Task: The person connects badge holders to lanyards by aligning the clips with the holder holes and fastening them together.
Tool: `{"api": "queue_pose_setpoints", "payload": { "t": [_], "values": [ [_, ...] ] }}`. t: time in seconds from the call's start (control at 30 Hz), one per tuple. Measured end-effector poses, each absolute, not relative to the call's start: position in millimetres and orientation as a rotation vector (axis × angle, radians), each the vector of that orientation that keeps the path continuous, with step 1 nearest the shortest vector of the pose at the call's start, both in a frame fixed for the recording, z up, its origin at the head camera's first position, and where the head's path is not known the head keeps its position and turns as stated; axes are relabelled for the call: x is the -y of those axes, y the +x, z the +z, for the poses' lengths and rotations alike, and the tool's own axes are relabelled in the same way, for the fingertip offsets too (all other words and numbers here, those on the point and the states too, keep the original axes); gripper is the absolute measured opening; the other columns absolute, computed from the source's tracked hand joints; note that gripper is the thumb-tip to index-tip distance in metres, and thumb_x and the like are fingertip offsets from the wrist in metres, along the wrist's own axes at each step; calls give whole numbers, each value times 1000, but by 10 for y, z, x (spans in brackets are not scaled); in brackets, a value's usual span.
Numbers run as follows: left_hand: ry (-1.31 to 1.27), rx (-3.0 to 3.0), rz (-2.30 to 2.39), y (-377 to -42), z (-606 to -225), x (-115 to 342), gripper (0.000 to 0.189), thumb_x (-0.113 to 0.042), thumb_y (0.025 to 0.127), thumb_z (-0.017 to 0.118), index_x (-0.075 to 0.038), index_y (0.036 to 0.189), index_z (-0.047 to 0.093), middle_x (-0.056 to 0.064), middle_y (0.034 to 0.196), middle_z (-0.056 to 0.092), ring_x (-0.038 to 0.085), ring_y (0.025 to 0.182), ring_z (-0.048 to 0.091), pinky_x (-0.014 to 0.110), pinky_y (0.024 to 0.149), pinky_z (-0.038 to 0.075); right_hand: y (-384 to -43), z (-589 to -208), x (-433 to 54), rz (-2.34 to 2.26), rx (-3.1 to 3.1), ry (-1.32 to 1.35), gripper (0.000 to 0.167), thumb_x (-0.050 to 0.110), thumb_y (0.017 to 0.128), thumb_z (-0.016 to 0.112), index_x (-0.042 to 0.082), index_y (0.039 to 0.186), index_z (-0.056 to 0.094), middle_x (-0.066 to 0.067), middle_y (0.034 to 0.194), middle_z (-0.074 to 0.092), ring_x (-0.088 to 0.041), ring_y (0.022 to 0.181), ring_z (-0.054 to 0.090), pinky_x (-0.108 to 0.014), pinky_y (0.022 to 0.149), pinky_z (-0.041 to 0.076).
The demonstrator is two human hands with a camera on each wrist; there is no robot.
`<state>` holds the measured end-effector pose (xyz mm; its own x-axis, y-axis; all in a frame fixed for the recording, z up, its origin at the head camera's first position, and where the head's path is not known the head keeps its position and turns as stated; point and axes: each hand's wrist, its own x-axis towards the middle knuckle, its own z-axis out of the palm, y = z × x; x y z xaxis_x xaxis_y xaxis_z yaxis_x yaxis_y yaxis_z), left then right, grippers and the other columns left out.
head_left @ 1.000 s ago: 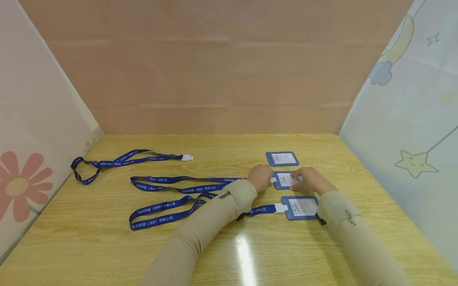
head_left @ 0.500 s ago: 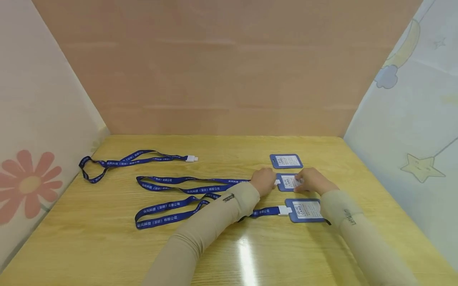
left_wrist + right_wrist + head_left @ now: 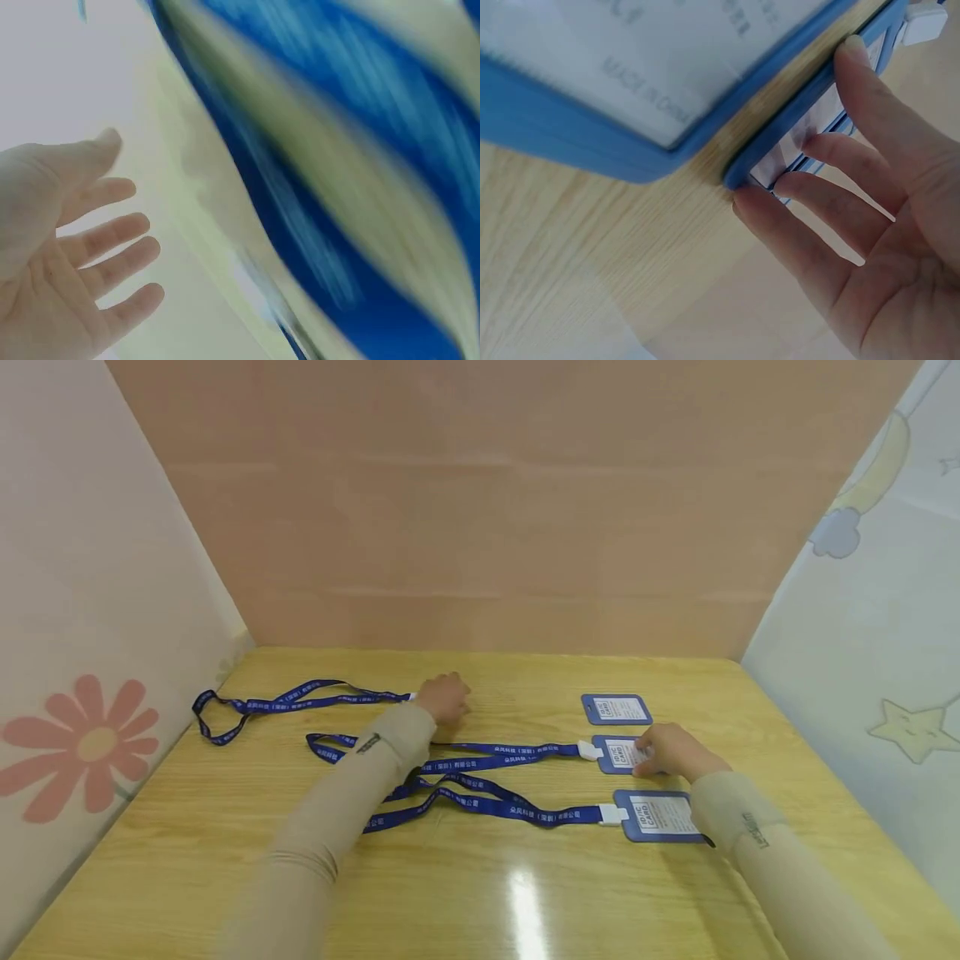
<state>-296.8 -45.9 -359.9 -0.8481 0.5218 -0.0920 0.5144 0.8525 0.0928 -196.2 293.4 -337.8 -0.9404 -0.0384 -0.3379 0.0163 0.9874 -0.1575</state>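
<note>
My left hand (image 3: 444, 697) is over the clip end of the far blue lanyard (image 3: 273, 704), whose white clip is mostly hidden. In the left wrist view, that hand (image 3: 67, 247) has its fingers spread and holds nothing. On the right, my right hand (image 3: 675, 752) holds the middle blue badge holder (image 3: 617, 754) by its right end. Thumb and fingers are on opposite edges of this holder (image 3: 802, 124) in the right wrist view. A white clip (image 3: 588, 750) joins it to the middle lanyard (image 3: 517, 750).
Behind the middle one lies a loose badge holder (image 3: 617, 709). Nearer is another badge holder (image 3: 660, 817), attached to a lanyard (image 3: 532, 814) and partly under my right sleeve. All lie on the wooden table (image 3: 435, 893), with walls at the back and sides.
My left hand has left the middle lanyard's clip and moved left and away to the far lanyard's clip, its fingers opening. My right hand stays on the middle badge holder. The head view has shifted slightly.
</note>
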Motion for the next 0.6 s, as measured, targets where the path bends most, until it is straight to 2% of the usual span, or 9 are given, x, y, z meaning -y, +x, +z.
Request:
{"api": "queue_pose_setpoints", "payload": {
  "t": [0.1, 0.23, 0.47, 0.6],
  "values": [
    [690, -2915, 152, -3100, -3597, 882, 40, -22, 95, 53, -6, 131, 52, 16, 132, 52, 32, 119, 52, 47, 96, 46, -1958, -3388, -2927, -225, -2784, -25, 52, 21, 75, 77, -8, 115, 60, -30, 120, 57, -34, 98, 57, -55, 95, 41],
    [646, -2913, 253, -3169, -3638, 1159, 39, -20, 94, 54, -5, 130, 54, 16, 134, 53, 32, 119, 53, 45, 95, 47, -1929, -3371, -2958, -227, -2793, -10, 52, 21, 75, 77, -7, 115, 60, -30, 119, 57, -35, 99, 57, -55, 95, 41],
    [713, -2957, 261, -3167, -3805, 1231, 30, -21, 87, 65, -6, 113, 66, 12, 110, 65, 24, 91, 62, 39, 79, 52, -1881, -3398, -2945, -263, -2815, -12, 51, 21, 73, 78, -7, 113, 61, -29, 117, 58, -38, 102, 56, -56, 94, 41],
    [729, -3009, 244, -3203, -3868, 1242, 25, -21, 86, 67, -8, 106, 69, 9, 104, 68, 21, 85, 63, 37, 74, 53, -1883, -3412, -2918, -270, -2826, -10, 50, 21, 73, 78, -6, 112, 62, -28, 117, 59, -40, 105, 55, -56, 95, 40]
  ]
}}
